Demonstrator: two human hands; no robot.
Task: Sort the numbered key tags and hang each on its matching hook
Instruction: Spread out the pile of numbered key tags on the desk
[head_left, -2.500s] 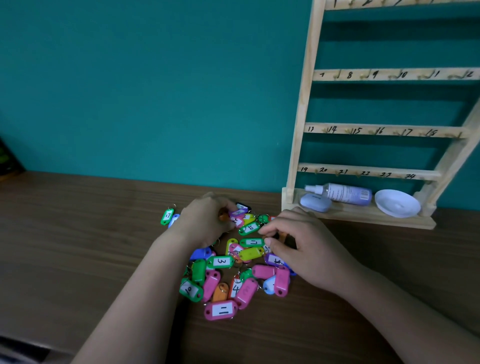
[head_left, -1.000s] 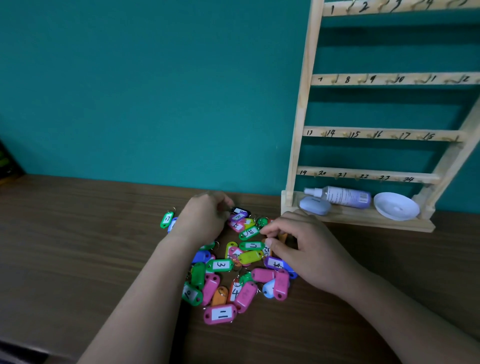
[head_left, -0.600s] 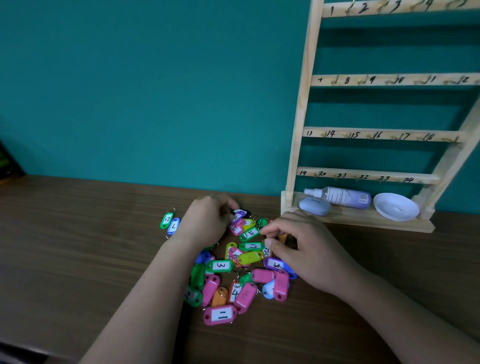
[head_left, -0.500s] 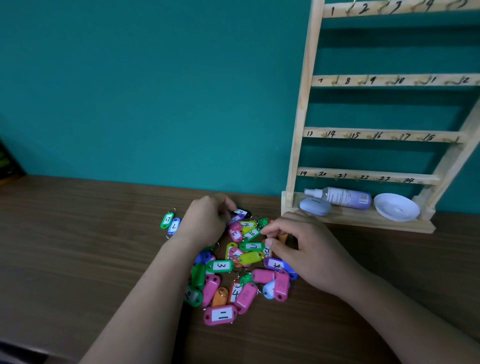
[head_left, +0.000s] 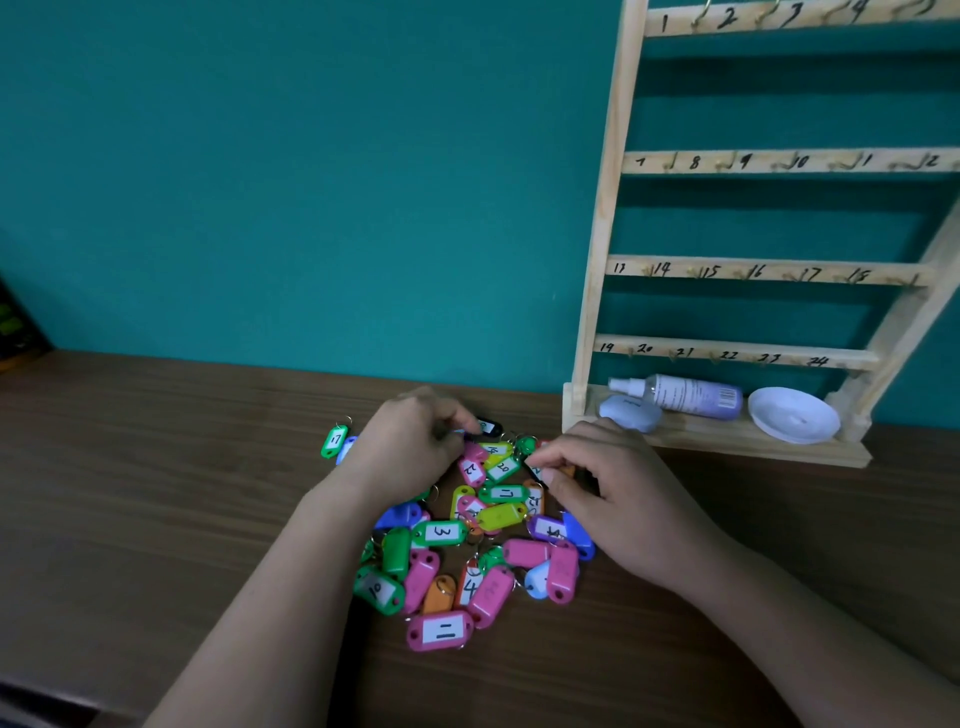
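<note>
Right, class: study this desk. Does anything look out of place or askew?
Yes. A spray bottle lies on its side on the rack's bottom ledge, which has no hooks. A green tag marked 17 sits apart, left of the heaped key tags.

The person is showing a left hand (head_left: 410, 447) and a right hand (head_left: 618, 499), both bare. The left forearm (head_left: 270, 597) and the right forearm (head_left: 779, 613) are going uncovered as far as the view reaches, and dim light is blurring the nails and finer detail.
</note>
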